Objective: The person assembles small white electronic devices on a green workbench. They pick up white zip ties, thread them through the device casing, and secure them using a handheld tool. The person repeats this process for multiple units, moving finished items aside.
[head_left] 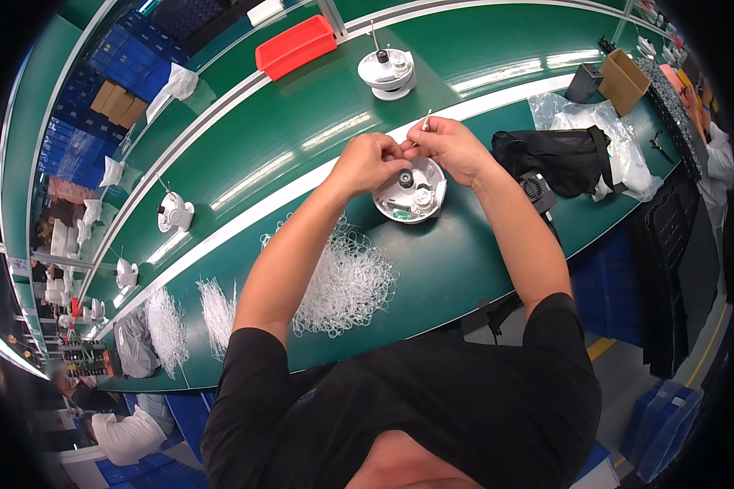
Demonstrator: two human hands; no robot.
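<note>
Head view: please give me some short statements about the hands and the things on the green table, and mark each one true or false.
1. Both hands, left hand and right hand, are above the round white part. True.
2. The right hand pinches a thin white stick. True.
3. The pile of white rings lies to the right of the right forearm. False: it lies beside the left forearm.
4. The red bin stands on the near side of the green table. False: it is on the far side.
5. A second round white part stands farther away. True.
</note>
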